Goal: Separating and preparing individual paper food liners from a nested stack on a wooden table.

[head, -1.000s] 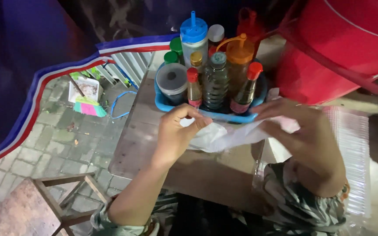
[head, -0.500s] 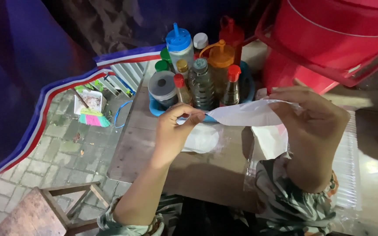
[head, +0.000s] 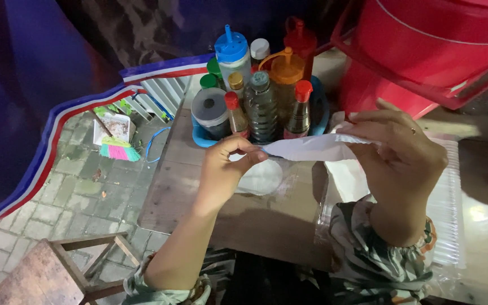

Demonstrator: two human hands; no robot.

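Down on the paving there's a little pink-and-green broom [head: 117,151], then a wooden table [head: 179,186] with a blue tray of sauce bottles [head: 261,104]. The left hand [head: 224,169] pinches one corner of a white plastic bag [head: 312,148], held flat above the table; the right hand [head: 396,152] grips the other end, fingers curled. A red tub [head: 441,51], I think, sits far right.

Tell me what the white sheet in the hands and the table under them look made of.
White sheet: probably thin paper, matte; it creases and sags between the left hand and right hand. Table: looks like bare, worn wood, dull grey-brown with plank seams.
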